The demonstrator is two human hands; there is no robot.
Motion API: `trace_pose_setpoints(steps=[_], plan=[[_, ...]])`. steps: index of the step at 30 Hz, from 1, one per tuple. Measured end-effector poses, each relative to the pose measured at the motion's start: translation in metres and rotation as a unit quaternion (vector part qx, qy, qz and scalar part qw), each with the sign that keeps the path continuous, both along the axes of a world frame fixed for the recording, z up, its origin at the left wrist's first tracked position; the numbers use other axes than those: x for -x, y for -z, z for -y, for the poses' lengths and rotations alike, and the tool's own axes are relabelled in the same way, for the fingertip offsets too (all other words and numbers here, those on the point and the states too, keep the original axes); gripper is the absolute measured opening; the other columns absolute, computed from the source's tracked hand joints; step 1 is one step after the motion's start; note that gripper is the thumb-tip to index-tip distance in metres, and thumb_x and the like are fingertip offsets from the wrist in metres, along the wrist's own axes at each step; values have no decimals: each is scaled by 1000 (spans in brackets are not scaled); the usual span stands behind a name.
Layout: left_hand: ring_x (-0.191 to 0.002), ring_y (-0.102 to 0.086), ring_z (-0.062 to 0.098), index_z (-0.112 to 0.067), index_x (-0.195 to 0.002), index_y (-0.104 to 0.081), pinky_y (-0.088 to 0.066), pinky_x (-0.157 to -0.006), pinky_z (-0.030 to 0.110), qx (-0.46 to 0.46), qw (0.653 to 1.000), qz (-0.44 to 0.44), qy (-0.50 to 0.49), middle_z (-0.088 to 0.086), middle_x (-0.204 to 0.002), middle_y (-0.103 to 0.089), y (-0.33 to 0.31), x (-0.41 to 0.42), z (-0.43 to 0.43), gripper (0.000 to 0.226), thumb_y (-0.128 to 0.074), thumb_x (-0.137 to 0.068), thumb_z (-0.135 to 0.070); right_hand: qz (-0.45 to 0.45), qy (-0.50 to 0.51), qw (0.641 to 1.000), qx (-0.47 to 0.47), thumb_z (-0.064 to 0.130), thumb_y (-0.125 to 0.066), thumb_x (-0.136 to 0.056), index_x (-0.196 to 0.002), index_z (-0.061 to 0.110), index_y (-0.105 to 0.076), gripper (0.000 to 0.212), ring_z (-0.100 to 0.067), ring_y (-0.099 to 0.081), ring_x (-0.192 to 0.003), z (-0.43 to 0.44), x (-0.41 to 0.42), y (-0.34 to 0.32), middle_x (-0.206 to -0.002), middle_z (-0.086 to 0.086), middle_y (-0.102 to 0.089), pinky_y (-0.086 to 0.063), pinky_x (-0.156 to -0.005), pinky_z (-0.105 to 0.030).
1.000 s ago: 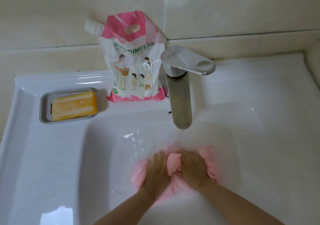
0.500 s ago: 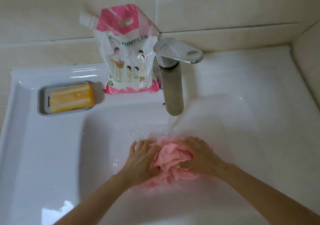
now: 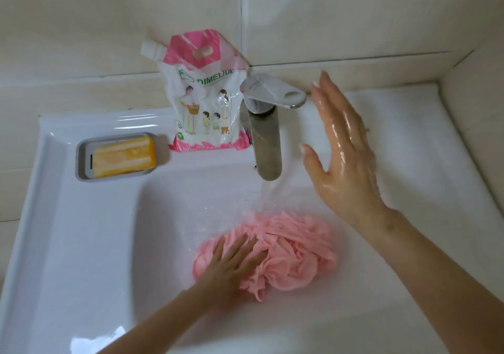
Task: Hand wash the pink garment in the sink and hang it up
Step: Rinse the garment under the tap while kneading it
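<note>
Presently pressing crumpled pink cloth garment (image 3: 296, 255) in white sink (image 3: 81, 244), left hand (image 3: 231, 262) flat, right hand (image 3: 341, 157) raised, both grips open.

A home bathroom. A white sink (image 3: 68, 217) with a tap (image 3: 268, 135) sits against beige wall tiles (image 3: 354, 12). Soap (image 3: 124, 156) and a detergent pouch (image 3: 204, 94) stand on its ledge.

Soft, even light; the wet fingers (image 3: 331, 108) of the right hand (image 3: 343, 149) shine with small highlights, and glare streaks the sink (image 3: 109, 124) rim far left of them. Beyond the fingertips (image 3: 246, 240) of the left hand (image 3: 231, 263) the running water (image 3: 268, 198) blurs, and straight lines bow at the frame edges.
</note>
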State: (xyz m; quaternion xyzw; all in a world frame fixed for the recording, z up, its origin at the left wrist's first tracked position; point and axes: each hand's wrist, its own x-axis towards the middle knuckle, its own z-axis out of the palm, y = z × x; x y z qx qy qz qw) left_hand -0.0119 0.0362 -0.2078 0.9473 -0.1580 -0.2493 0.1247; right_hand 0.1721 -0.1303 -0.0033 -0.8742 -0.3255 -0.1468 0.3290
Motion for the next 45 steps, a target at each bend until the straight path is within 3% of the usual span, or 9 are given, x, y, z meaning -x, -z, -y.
trace_pose_setpoints(steps=[6, 11, 15, 20, 23, 28, 33, 36, 45], plan=[[-142, -20, 32, -24, -148, -31, -10, -108, 59, -7, 998, 59, 13, 10, -147, -42, -8, 5, 1, 81, -27, -85, -75, 97, -35, 981, 167, -6, -46, -78, -145, 13, -38, 71, -21, -26, -143, 4, -19, 6, -153, 2, -33, -14, -114, -60], [-139, -26, 39, -27, -145, -40, -25, -101, 70, -18, 998, 59, -29, 14, -152, -33, -4, 8, 5, 86, -28, -79, -82, -37, 41, 998, -19, 19, -48, -90, -137, 12, -50, 47, -19, -40, -134, 39, 25, 56, -144, -1, -44, -29, -110, -50], [-119, -54, 33, -25, -138, -42, -51, -85, 55, -43, 997, 16, -58, 8, -140, -49, -2, -13, 5, 102, -54, -53, -79, -217, -111, 912, 331, 85, -38, -63, -148, 46, -4, 100, -38, -23, -141, 63, 80, 144, -158, -3, -12, -25, -105, -64], [-78, -64, 22, -15, -108, -60, -49, -64, 23, 93, 987, 40, -121, 2, -95, -67, -9, -39, 8, 49, -74, -64, -30, -346, -78, 885, 302, 37, -79, -54, -126, 24, -50, 78, -30, -64, -99, 49, 75, 177, -123, -3, -60, -52, -80, -39], [-75, -61, 13, -15, -100, -62, -42, -63, 14, 231, 935, -25, -269, 1, -93, -67, -30, -48, 4, 17, -57, -84, -15, -507, -55, 845, 160, 33, -65, -79, -123, 22, -57, 46, -16, -61, -106, 44, 45, 166, -116, 5, -64, -49, -91, -32], [-97, -60, 15, -13, -123, -41, -51, -86, 30, 368, 780, -208, -461, 3, -113, -59, -39, -50, -9, 59, -60, -77, -45, -661, 72, 739, 113, 29, -78, -75, -121, 21, -47, 56, -16, -59, -95, 49, 12, 164, -111, 0, -56, -50, -71, -29], [-135, -32, 35, -27, -149, -10, -34, -106, 48, 19, 956, 16, -292, 13, -153, -22, -34, -47, 4, 81, -40, -87, -68, -318, 43, 914, 247, 71, -44, -81, -141, 37, -35, 71, -23, -35, -136, 40, 38, 170, -153, -2, -28, -34, -108, -44], [-139, -28, 42, -20, -149, -21, -31, -100, 69, 11, 980, 51, -190, 15, -156, -23, -17, -43, 16, 103, -28, -73, -88, -270, -32, 906, 324, 80, 0, -82, -146, 44, -13, 74, -30, -16, -145, 23, 65, 184, -161, -1, -6, -21, -113, -57], [-104, -47, 36, -5, -129, -41, -55, -76, 48, -57, 982, 123, -131, 18, -124, -56, 15, -41, 23, 79, -57, -70, -55, -87, -49, 946, 310, 63, -40, -78, -131, 20, -44, 68, -35, -60, -112, 11, 77, 231, -132, -15, -57, -48, -94, -44]])
